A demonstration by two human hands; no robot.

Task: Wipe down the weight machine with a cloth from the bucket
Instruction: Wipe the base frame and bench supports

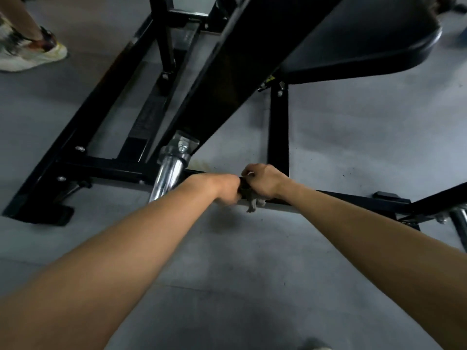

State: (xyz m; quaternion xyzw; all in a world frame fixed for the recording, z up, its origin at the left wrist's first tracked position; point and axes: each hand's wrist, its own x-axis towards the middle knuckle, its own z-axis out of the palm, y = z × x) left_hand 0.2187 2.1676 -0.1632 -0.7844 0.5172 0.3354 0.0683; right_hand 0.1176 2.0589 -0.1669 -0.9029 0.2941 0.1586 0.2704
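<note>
On the low black bar [113, 169] at the front of the machine [227, 72], the grey cloth [252, 203] sits bunched, with a tail hanging below the bar's edge. The right hand [264, 180] curls over bar and cloth from above, grasping both. The left hand [226, 188] is blurred; it is clenched tight against the right and looks to be pinching the cloth's other end. The bar's long axis runs across the view from left to right, so the wipe should slide sideways along it. Rightward the bar runs bare toward the far foot, and the right hand is nearer that stretch. Leftward the chrome sleeve [169, 173] crosses just beside the left hand. No bucket is in view.
</note>
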